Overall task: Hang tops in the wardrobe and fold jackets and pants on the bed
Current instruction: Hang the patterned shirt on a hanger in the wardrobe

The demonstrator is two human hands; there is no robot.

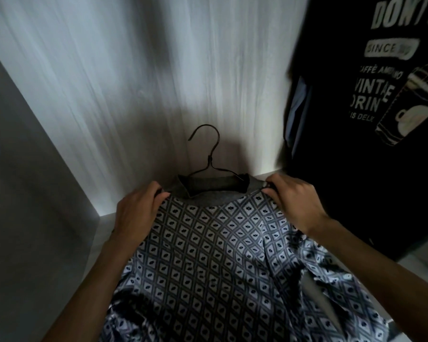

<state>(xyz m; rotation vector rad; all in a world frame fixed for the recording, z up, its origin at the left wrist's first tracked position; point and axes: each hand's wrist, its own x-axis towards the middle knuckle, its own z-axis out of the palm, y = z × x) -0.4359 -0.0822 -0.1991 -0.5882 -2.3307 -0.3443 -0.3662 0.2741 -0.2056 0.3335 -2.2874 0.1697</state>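
Note:
A grey-and-white diamond-patterned top (208,262) with a dark grey collar sits on a thin dark wire hanger (209,154), whose hook points up in front of the wardrobe's back wall. My left hand (136,213) grips the top's left shoulder over the hanger's end. My right hand (297,203) grips the right shoulder the same way. The garment's lower part drapes down toward me between my forearms. The hanger's arms are hidden inside the top.
A black printed T-shirt (381,95) hangs at the right, with a light blue garment (298,104) behind its edge. The wardrobe's pale wood-grain back panel (109,82) fills the middle, a grey side wall (22,193) stands at the left, and a white shelf (420,265) lies below.

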